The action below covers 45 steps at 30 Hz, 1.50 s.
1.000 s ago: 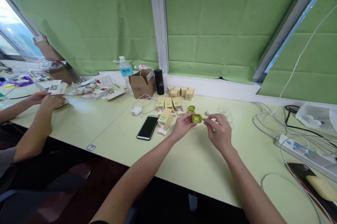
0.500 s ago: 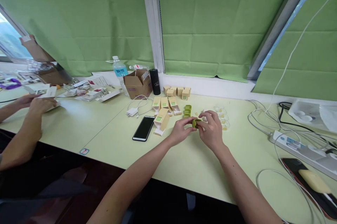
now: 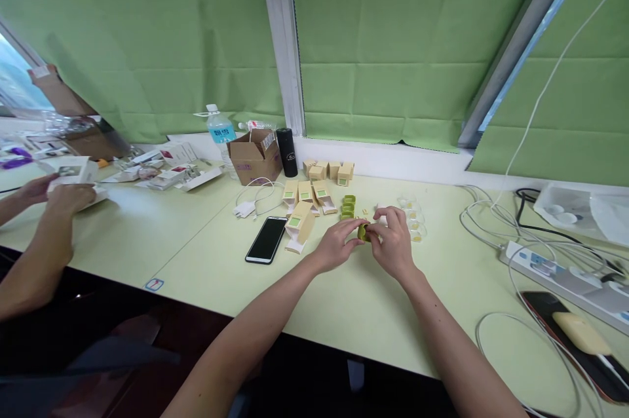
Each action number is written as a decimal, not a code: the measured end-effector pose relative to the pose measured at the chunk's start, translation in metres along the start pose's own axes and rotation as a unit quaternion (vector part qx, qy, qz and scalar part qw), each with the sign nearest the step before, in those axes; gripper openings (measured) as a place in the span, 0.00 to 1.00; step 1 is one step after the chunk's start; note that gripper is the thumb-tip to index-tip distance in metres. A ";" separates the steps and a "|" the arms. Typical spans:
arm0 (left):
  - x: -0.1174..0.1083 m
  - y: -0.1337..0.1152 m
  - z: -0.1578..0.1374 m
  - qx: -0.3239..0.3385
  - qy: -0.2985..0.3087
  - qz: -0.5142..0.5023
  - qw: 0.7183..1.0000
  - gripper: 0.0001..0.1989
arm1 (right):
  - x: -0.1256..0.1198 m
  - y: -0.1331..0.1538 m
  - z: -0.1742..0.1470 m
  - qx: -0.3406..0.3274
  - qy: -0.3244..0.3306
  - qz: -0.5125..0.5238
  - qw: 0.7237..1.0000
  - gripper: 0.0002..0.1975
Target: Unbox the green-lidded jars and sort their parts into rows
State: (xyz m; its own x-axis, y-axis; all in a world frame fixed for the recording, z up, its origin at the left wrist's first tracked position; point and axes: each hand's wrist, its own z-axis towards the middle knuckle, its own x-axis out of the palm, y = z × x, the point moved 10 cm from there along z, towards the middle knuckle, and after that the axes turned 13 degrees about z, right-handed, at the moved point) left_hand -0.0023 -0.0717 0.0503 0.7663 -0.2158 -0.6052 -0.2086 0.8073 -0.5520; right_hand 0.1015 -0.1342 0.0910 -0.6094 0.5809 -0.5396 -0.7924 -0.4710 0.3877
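Observation:
A small olive-green case [image 3: 362,232] is held just above the table between my two hands. My left hand [image 3: 338,244] pinches its left side with thumb and fingers. On its right side, the fingers of my right hand [image 3: 392,242] are closed at the case; their tips are partly hidden. Behind the hands lie several more olive-green cases [image 3: 348,206] in a row. Clear plastic pieces with yellowish spots [image 3: 413,216] lie beyond my right hand, partly covered by it. Small yellow bits [image 3: 364,212] rest between these groups.
Left of my hands are open cream cartons [image 3: 301,221] and a phone [image 3: 266,240]. More small cartons [image 3: 344,173], a black bottle [image 3: 287,152] and a cardboard box [image 3: 255,157] stand at the back. A power strip [image 3: 565,280] and cables lie right. Another person's hands [image 3: 69,198] hold a white box at far left.
My hands stay together on the green case, with only slight finger movement. The view has shifted a little. At far left, the other person's white box has been tilted.

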 end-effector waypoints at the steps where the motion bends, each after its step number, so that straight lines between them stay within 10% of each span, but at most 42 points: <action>1: 0.000 -0.002 0.000 0.011 0.007 0.011 1.000 0.19 | 0.000 0.000 0.000 -0.002 -0.001 0.001 1.000 0.12; 12: -0.015 0.036 0.003 -0.071 -0.028 0.088 0.993 0.19 | -0.047 -0.011 -0.002 0.007 -0.152 0.067 0.986 0.06; 21: -0.026 0.068 0.003 -0.167 -0.009 0.130 0.977 0.19 | -0.041 -0.034 -0.009 0.047 -0.139 -0.002 0.989 0.07; 34: -0.010 0.079 -0.008 -0.258 0.098 0.157 0.948 0.22 | -0.018 -0.073 0.007 0.143 0.008 -0.077 0.987 0.09; 45: -0.006 0.065 -0.001 -0.201 0.157 0.284 0.924 0.04 | 0.073 -0.102 0.048 0.152 0.268 -0.216 0.927 0.14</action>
State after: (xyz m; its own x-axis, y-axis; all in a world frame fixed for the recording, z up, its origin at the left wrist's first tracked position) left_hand -0.0206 -0.0187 0.0174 0.2624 -0.0187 -0.9648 -0.7806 0.5836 -0.2236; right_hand 0.1362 -0.0117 0.0476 -0.1969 0.2204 -0.9553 -0.9800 -0.0154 0.1984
